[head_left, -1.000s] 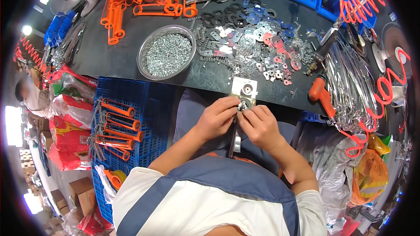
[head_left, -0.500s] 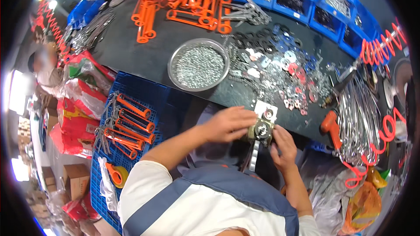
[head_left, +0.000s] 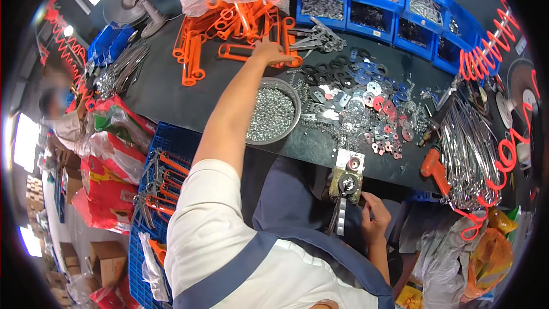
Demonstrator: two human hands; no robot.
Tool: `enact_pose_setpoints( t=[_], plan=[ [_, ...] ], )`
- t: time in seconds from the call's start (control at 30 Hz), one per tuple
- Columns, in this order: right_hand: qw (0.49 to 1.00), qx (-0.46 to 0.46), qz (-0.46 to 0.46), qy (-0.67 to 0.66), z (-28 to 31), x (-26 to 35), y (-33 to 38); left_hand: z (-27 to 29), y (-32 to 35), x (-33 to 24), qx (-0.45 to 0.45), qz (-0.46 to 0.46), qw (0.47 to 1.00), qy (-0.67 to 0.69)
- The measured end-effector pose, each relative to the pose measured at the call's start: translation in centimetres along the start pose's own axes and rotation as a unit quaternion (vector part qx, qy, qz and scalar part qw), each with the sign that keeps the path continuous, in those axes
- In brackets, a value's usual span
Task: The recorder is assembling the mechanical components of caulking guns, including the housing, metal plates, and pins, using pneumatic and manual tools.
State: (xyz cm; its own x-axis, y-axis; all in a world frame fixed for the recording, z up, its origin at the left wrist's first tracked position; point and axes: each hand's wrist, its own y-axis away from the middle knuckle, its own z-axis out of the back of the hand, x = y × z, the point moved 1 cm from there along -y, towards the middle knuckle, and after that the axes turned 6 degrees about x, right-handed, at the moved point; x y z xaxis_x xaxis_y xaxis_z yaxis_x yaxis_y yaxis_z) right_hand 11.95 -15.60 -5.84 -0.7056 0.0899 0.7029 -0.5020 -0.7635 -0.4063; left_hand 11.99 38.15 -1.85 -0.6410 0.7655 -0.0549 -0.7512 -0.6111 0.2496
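Head view: the left hand [head_left: 272, 54], fingers partly extended, reaches the pile of orange handles [head_left: 243, 18] at the far side of the dark surface [head_left: 160, 74], its grip impossible to tell, while the right hand [head_left: 376, 217], loosely curled, sits just beside a block [head_left: 335, 187] bearing a black round part [head_left: 348, 184]. Lifting one edge handle straight up would probably avoid snagging its neighbours. Half a second earlier, both hands flanked that block.
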Motion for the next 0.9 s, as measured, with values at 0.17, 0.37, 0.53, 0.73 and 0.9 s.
enact_pose_setpoints(
  t=[0.17, 0.37, 0.53, 0.73, 0.9],
  plan=[
    [0.999, -0.021, -0.024, 0.008, 1.6, 0.2, 0.5, 0.8, 5.1, 5.3, 0.01, -0.041, 0.999, 0.031],
    [0.996, -0.023, -0.063, -0.064, 3.2, -1.6, 0.8, -0.6, 12.1, 11.1, -0.098, -0.062, 0.97, 0.211],
    [0.98, -0.036, -0.059, -0.187, 4.1, -1.3, -1.7, 4.3, 14.6, 8.4, -0.251, -0.022, 0.843, 0.476],
    [0.857, 0.061, -0.121, -0.498, 3.5, 3.1, -10.2, 5.3, 23.0, -8.7, -0.282, -0.173, 0.57, 0.752],
    [0.659, -0.042, 0.157, -0.735, 2.1, 8.3, -16.2, -4.4, 27.8, -20.6, 0.112, -0.13, 0.165, 0.971]
  ],
)
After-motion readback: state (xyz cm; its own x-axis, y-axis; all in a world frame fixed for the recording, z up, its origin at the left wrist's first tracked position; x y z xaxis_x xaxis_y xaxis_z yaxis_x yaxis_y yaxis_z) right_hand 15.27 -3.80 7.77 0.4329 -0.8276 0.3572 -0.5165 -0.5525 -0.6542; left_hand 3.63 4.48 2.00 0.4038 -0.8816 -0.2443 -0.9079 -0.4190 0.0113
